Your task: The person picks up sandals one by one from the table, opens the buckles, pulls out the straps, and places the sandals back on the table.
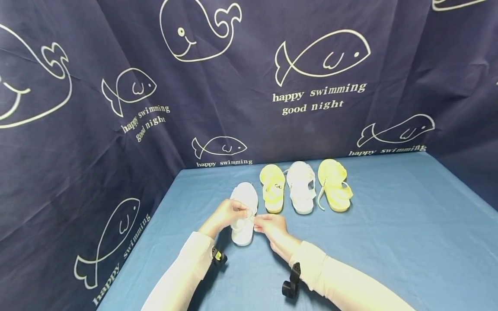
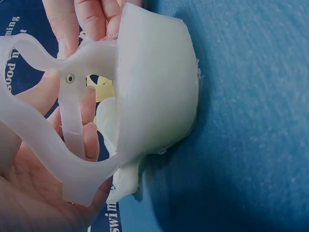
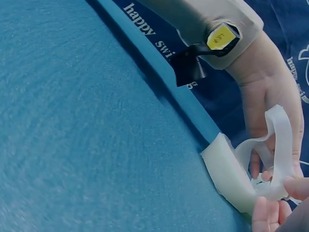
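A white sandal (image 1: 243, 237) lies sole-down on the blue table, its heel towards me. In the left wrist view its heel (image 2: 159, 82) and raised ankle strap (image 2: 72, 116) show close up, with a small metal eyelet. My left hand (image 1: 228, 212) holds the strap from the left, thumb in front and fingers behind. From the right side, my right hand (image 1: 272, 226) pinches the strap near the sandal's edge. The right wrist view shows the right fingertips (image 3: 260, 212) at the strap. What lies exactly between these fingertips is partly hidden.
To the right stand a yellow sandal (image 1: 272, 175), a white sandal (image 1: 300, 172) and another yellow sandal (image 1: 330, 170) with its strap hanging loose. A dark fish-print cloth (image 1: 311, 129) rises behind the blue table (image 1: 389, 237).
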Motion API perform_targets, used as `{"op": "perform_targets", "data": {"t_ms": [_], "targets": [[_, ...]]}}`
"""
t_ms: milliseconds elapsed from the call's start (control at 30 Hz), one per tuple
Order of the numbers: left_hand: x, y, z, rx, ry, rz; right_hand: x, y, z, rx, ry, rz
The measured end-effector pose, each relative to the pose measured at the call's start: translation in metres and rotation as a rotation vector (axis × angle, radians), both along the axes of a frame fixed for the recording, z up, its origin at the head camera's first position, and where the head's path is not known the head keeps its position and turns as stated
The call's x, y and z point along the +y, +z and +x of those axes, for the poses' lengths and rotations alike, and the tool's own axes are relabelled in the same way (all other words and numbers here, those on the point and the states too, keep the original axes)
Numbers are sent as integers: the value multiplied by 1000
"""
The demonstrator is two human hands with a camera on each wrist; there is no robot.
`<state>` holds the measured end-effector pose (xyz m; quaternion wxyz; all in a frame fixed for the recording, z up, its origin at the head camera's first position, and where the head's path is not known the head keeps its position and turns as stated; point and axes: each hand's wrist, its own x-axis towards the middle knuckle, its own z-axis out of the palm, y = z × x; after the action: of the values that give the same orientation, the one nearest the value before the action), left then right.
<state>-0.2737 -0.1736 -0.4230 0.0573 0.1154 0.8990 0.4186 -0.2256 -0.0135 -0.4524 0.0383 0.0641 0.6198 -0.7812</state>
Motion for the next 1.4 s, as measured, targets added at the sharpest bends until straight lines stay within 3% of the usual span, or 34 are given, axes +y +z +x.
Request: {"op": "perform_targets", "data": {"t_ms": [333, 500, 800, 1000, 1067, 1400], "targets": [[-2, -2, 4, 11, 20, 16, 0, -3, 8, -29, 65, 35], [-4, -3, 5, 19, 24, -3, -2, -2, 6, -42, 81, -5], [-2, -8, 5, 19, -2, 0, -3, -4, 3, -79, 65, -21], [-1, -6, 3, 12, -27, 33, 0, -2, -1, -79, 58, -47], [1, 0, 6, 11, -45, 36, 1, -1, -1, -78, 61, -66], [-1, -1, 1, 3, -68, 19, 5, 1, -8, -85, 23, -154]]}}
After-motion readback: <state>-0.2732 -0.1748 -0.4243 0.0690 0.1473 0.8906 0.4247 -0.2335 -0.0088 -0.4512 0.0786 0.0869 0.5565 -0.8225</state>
